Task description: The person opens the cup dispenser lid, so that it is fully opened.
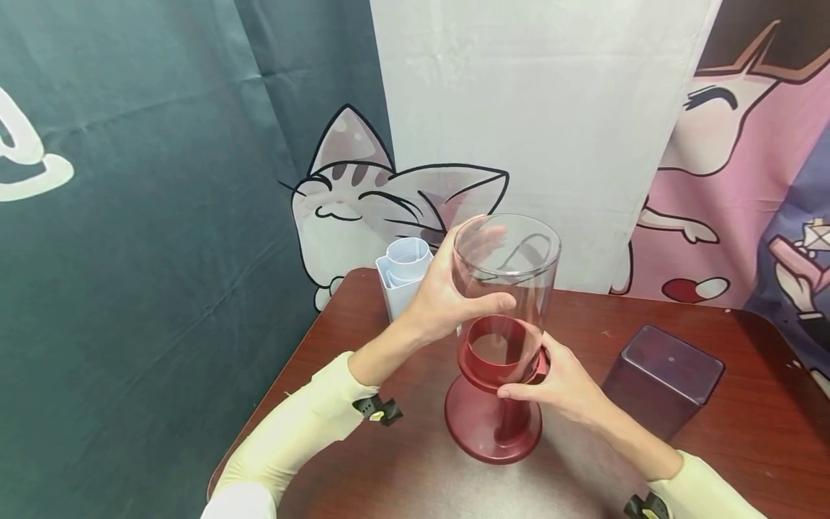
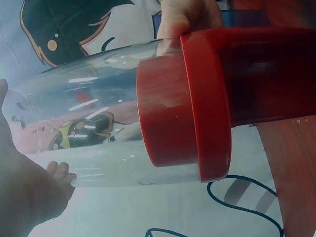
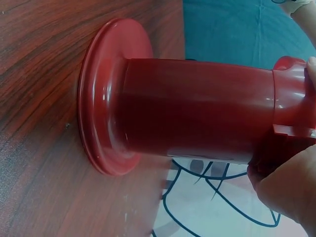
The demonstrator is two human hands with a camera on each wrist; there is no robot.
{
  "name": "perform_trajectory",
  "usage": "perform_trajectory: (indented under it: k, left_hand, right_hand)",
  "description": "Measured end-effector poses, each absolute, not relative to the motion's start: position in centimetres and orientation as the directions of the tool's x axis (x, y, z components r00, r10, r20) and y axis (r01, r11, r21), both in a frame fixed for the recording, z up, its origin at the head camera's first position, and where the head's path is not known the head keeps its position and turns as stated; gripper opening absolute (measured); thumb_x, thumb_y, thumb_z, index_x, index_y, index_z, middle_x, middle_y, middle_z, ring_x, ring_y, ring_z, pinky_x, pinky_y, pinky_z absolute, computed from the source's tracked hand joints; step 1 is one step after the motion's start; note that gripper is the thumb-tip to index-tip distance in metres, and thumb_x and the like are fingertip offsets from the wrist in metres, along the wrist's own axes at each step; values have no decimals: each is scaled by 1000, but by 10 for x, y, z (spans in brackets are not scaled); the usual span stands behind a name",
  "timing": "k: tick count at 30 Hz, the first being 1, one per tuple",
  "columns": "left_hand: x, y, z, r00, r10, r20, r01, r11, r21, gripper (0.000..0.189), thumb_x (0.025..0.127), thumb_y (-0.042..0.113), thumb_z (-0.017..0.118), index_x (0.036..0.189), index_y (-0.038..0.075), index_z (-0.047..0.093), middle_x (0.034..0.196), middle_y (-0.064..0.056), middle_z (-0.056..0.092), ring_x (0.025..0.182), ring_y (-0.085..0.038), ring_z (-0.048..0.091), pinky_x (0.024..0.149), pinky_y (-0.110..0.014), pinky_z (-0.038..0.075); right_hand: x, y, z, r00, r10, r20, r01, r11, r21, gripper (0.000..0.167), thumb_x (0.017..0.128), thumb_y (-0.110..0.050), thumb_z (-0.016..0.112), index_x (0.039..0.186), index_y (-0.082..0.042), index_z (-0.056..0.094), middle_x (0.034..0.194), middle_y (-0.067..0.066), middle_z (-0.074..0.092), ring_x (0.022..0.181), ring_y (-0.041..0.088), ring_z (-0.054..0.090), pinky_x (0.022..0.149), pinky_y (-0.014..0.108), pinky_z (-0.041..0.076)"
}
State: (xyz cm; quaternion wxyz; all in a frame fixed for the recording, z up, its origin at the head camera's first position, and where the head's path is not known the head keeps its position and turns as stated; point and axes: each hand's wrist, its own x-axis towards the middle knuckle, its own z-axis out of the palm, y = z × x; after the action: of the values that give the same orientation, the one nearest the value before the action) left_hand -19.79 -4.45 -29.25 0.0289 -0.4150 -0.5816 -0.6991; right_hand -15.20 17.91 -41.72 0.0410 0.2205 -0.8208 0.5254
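Observation:
A clear cylinder (image 1: pixel 534 288) stands upright over a red pedestal stand (image 1: pixel 476 425). Around the cylinder's upper part, my left hand (image 1: pixel 447 295) holds it with thumb and fingers on opposite sides. Its lower end surrounds the raised red ring (image 2: pixel 165 111) in the left wrist view. Lower down, my right hand (image 1: pixel 567 378) grips the red collar at the top of the stand, thumb toward me. The right wrist view shows the stand's thick column (image 3: pixel 197 111) and its round base (image 3: pixel 98 108) resting on the table. Some right fingers are hidden behind the collar.
A pale container (image 1: pixel 398 295) with round white cups inside stands at the back left of the wooden table (image 1: pixel 363 440). To the right is a dark purple, see-through box (image 1: pixel 674 364). Printed curtains (image 1: pixel 551 108) hang behind the table.

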Motion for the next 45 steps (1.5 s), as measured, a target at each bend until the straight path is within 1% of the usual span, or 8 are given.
perform_trajectory:
  k: [8,13,17,20,27,32,36,45]
  left_hand:
    - [-194,-45,-292,-642,444,625,562,-282,777,97,77,-17,80,158,7,32,156,-12,51,148,-26,46,112,-42,51]
    - [-198,-44,-292,-645,434,629,533,-333,777,96,76,-22,76,157,3,32,157,-23,48,149,-32,45,114,-49,48]
    - [-205,-44,-293,-646,423,635,514,-374,772,93,77,-24,74,157,-1,32,156,-31,45,149,-36,44,118,-52,43]
    - [-205,-45,-294,-639,420,645,529,-369,764,93,78,-22,76,157,-1,33,156,-32,45,149,-35,45,120,-47,42]
    - [-199,-46,-292,-615,419,667,583,-328,743,94,76,-19,80,156,1,35,155,-26,49,147,-39,46,114,-46,49]
    - [-204,-47,-290,-637,423,645,548,-341,764,94,77,-22,77,157,-5,31,155,-31,48,146,-38,48,118,-45,45]
    - [-206,-48,-289,-656,413,631,540,-327,775,92,77,-23,75,157,-7,31,154,-30,49,145,-34,50,119,-45,43]
    - [-201,-48,-288,-628,424,653,554,-347,757,95,74,-27,75,156,-3,33,155,-30,48,145,-33,50,112,-46,50]
  right_hand:
    - [-152,179,-419,-894,-322,313,-420,355,-835,95,75,-24,99,155,-18,49,129,1,72,115,27,70,94,25,57]
    - [-152,179,-419,-897,-316,309,-414,356,-838,93,75,-23,100,154,-16,51,127,2,73,114,28,70,93,27,58]
    - [-152,179,-419,-898,-307,314,-417,373,-829,93,75,-24,100,154,-17,52,125,1,73,112,18,69,93,27,57]
    - [-151,179,-420,-899,-304,317,-419,376,-827,93,74,-25,100,154,-17,52,125,1,73,112,16,69,93,27,57]
    - [-152,179,-421,-897,-307,319,-421,369,-829,93,74,-25,101,153,-18,52,126,0,73,113,29,69,93,28,58]
    - [-152,180,-421,-899,-298,321,-422,389,-819,93,73,-26,101,152,-17,53,125,0,73,112,22,69,92,29,58]
    - [-152,180,-421,-902,-295,315,-415,391,-822,93,74,-27,101,152,-17,53,126,1,73,112,16,68,93,28,58]
    - [-151,180,-420,-903,-290,317,-416,406,-814,92,74,-28,100,152,-19,53,125,-1,73,113,21,69,94,32,58]
